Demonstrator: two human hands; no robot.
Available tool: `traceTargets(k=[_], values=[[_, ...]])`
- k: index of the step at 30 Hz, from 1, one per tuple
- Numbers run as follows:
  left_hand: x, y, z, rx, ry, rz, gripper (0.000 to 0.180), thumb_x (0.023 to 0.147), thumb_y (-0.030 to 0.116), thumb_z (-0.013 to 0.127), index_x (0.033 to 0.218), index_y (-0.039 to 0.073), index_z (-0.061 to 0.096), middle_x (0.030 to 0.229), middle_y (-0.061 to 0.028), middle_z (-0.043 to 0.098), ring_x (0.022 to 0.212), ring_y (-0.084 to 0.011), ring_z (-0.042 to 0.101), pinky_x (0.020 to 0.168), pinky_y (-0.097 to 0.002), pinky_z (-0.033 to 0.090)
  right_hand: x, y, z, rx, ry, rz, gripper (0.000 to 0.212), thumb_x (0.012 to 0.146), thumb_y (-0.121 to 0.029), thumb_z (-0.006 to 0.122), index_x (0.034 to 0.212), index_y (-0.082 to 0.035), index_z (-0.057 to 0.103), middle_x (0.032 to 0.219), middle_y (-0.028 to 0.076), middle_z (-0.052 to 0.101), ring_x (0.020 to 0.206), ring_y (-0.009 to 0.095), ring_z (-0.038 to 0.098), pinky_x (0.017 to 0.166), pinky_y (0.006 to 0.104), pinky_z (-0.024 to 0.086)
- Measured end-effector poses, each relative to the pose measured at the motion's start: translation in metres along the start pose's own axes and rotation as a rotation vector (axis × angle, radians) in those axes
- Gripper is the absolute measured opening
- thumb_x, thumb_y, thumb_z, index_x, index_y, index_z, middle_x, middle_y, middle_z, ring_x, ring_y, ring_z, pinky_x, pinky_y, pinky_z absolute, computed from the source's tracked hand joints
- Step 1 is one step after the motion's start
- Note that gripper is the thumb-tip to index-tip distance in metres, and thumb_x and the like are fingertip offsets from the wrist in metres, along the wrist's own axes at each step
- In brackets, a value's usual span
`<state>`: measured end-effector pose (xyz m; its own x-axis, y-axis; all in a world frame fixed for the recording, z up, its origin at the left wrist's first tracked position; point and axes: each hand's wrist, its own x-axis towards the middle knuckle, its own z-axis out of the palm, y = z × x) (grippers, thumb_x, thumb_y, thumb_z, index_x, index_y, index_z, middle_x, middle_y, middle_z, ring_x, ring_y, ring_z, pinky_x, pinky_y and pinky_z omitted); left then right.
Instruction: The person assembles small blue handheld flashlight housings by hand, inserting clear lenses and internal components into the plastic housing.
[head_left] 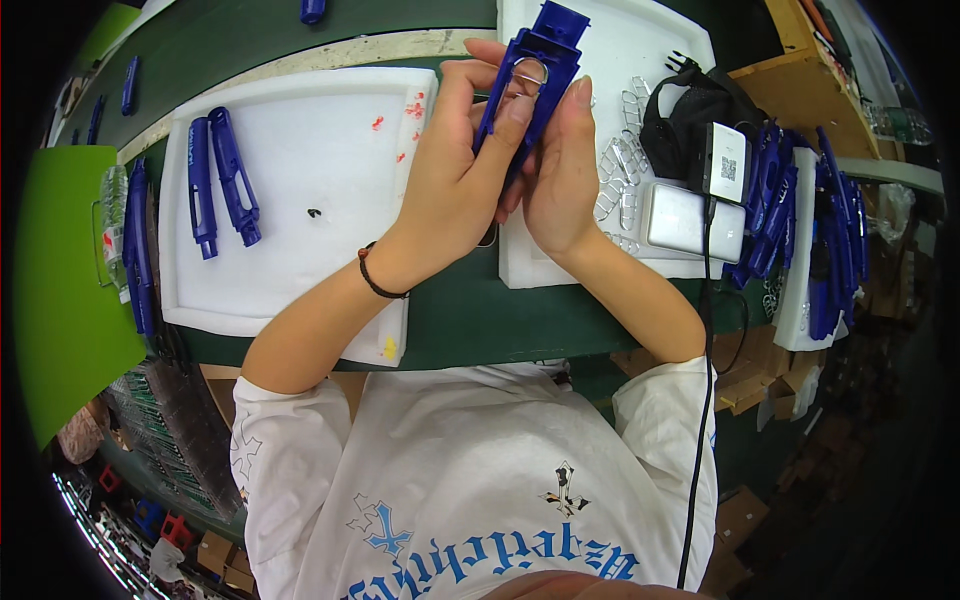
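A long blue plastic housing is held up between my two hands above the gap between two white foam trays. Its open hollow side shows, with a bent metal wire loop in it. My left hand grips the housing from the left, its thumb pressed along the part just below the loop. Around the right side and underneath, my right hand supports it, thumb pointing up along the edge; some of its fingers are hidden. Several similar bent wire pieces lie on the right tray.
Two blue housings and a small black piece lie on the left foam tray. On the right are a black strap, white devices with a black cable, and piled blue parts. A bottle lies far left.
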<state>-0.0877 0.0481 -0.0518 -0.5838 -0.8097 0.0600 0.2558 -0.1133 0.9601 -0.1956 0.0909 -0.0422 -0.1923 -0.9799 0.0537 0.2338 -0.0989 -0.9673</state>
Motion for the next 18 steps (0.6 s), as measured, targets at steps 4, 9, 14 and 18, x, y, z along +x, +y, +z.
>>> traceTargets(k=[4, 9, 14, 18], values=[[0.0, 0.013, -0.012, 0.017, -0.109, -0.229, 0.033, 0.108, 0.027, 0.057, 0.13, 0.005, 0.044, 0.075, -0.0003, 0.06, 0.054, -0.0062, 0.052, 0.05, -0.0232, 0.039, 0.004, -0.009, -0.01, -0.187, -0.036, 0.004, 0.072, 0.109, -0.06, 0.022, 0.145, -0.004, 0.05, 0.108, 0.004, 0.067, 0.072, 0.006, 0.062, 0.061, 0.0191, 0.05], [-0.003, -0.001, -0.024, 0.496, -0.006, 0.184, 0.048, 0.095, 0.01, 0.061, 0.139, 0.0, 0.045, 0.12, -0.0178, 0.054, 0.104, -0.0253, 0.058, 0.086, -0.0347, 0.048, 0.021, -0.004, -0.009, -0.123, 0.228, -0.21, 0.043, 0.105, -0.038, 0.061, 0.128, -0.002, 0.058, 0.099, 0.003, 0.064, 0.1, 0.01, 0.057, 0.09, 0.0292, 0.048], [0.0, 0.016, -0.019, 0.637, -0.045, 0.375, 0.071, 0.087, -0.004, 0.062, 0.153, 0.003, 0.037, 0.121, -0.0206, 0.05, 0.107, -0.0343, 0.055, 0.092, -0.0389, 0.049, 0.028, -0.021, -0.031, -0.076, 0.035, -0.055, 0.041, 0.101, -0.041, 0.067, 0.112, -0.002, 0.072, 0.096, 0.003, 0.07, 0.086, 0.009, 0.059, 0.082, 0.0275, 0.048], [0.002, 0.016, -0.019, 0.783, -0.02, 0.483, 0.069, 0.088, -0.002, 0.064, 0.152, 0.004, 0.038, 0.117, -0.021, 0.056, 0.099, -0.0341, 0.061, 0.084, -0.039, 0.052, 0.033, -0.034, -0.053, -0.202, -0.129, 0.066, 0.042, 0.105, -0.043, 0.059, 0.1, -0.004, 0.075, 0.096, 0.005, 0.072, 0.088, 0.012, 0.061, 0.082, 0.028, 0.047]])
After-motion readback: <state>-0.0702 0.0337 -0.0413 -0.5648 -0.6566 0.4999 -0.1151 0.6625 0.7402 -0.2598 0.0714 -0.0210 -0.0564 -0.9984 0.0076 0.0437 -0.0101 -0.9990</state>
